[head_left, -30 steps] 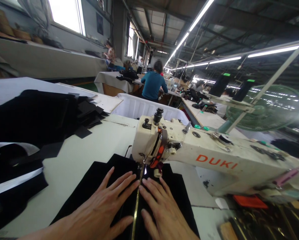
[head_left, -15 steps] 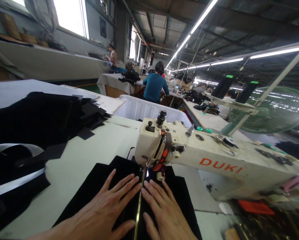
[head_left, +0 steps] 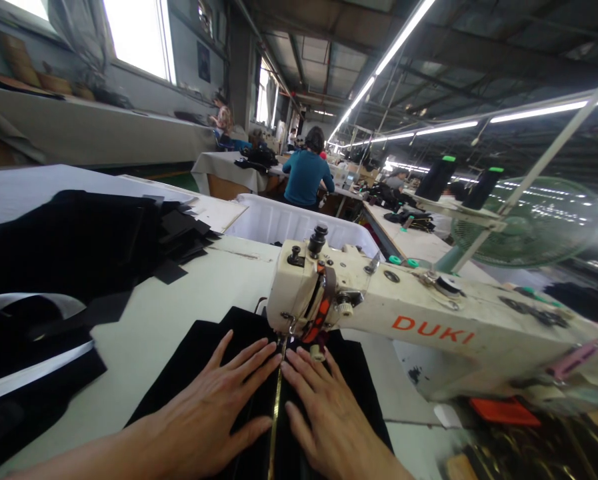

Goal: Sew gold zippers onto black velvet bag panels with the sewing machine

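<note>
Left hand lies palm down, fingers extended and spread, gripping nothing. Right hand lies likewise flat, fingers nearer together, gripping nothing. Both rest on a black, step-cornered fabric panel laid on a white-topped worktable. Between them, a narrow, shiny gold strip runs lengthwise to beneath the head of a cream-coloured sewing machine lettered DUKI in orange.
</note>
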### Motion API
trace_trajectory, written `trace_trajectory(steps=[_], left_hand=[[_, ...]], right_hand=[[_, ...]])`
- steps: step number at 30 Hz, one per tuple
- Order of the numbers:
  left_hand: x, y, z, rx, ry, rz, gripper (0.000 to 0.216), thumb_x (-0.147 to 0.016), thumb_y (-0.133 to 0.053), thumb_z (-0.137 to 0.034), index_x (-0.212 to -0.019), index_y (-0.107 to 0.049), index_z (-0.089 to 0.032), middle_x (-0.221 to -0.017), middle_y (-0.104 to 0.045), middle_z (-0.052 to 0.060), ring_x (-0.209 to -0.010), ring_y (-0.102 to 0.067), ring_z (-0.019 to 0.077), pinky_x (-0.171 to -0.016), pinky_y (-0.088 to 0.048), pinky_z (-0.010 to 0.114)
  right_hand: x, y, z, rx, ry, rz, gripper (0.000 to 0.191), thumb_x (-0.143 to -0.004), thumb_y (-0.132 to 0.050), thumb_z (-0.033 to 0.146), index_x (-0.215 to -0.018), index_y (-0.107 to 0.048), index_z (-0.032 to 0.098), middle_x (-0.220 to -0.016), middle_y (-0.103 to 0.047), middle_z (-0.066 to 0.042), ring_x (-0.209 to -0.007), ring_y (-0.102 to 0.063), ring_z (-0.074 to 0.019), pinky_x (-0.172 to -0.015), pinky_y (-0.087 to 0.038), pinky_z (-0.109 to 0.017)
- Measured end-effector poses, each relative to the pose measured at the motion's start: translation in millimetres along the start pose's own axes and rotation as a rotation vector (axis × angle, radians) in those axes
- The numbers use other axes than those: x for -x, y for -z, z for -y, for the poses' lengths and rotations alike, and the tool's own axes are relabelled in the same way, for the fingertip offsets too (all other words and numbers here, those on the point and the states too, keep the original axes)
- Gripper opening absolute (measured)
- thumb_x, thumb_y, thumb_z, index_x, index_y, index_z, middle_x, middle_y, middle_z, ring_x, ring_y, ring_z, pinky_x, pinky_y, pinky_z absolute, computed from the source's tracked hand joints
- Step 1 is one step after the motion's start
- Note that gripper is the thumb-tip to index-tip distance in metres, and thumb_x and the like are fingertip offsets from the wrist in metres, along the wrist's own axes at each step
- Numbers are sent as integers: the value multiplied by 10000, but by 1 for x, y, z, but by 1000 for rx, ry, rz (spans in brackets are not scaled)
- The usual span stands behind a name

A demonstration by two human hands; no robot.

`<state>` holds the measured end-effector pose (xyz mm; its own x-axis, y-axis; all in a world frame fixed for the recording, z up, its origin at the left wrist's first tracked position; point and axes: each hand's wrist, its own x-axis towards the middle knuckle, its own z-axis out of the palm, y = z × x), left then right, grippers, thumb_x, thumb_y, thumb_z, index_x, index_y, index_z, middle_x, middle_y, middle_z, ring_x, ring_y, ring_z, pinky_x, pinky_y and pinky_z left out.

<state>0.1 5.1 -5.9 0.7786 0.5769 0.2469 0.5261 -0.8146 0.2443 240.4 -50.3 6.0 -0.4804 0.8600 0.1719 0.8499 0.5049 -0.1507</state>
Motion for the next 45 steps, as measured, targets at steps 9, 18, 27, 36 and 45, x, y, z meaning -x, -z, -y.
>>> trace_trajectory(steps=[9,18,27,36,45], left_hand=[[0,-2,3,3,-8,-13,708,-974,-561,-441,-1572,-199,-332,-1583,-342,64,-1421,-383,318,-1177,-159,655],[0,0,3,13,10,31,697,-974,-555,-440,-1571,-214,-323,-1593,-319,78,-1437,-353,318,-1166,-160,670],[-10,-10,11,18,16,95,676,-1001,-500,-474,-1577,-189,-308,-1623,-249,96,-1493,-222,298,-1170,-31,674],[27,40,-22,15,-2,268,770,-954,-466,-656,-1574,-233,-262,-1637,-152,103,-1485,-177,370,-1153,-283,605],[83,-9,-72,35,31,-135,500,-976,-551,-265,-1463,-464,-193,-1443,-552,97,-1345,-494,267,-1160,-359,499]], right_hand=[[-1,-3,-3,-13,-16,9,620,-949,-492,186,-1535,-317,287,-1575,-351,38,-1444,-356,-220,-1195,-241,-564],[-2,1,-6,-19,-11,53,638,-949,-482,183,-1542,-285,308,-1587,-323,54,-1455,-334,-208,-1194,-235,-582],[-7,3,-10,-28,-5,46,517,-1020,-425,275,-1530,-339,271,-1574,-372,2,-1444,-354,-218,-1222,-202,-544],[16,22,26,-144,-144,-20,403,-1013,-460,229,-1399,-530,136,-1445,-535,-129,-1348,-489,-240,-1179,-335,-479],[62,6,74,-214,-137,-123,713,-819,-780,355,-1431,-472,158,-1418,-541,-144,-1346,-470,-295,-1189,-283,-560]])
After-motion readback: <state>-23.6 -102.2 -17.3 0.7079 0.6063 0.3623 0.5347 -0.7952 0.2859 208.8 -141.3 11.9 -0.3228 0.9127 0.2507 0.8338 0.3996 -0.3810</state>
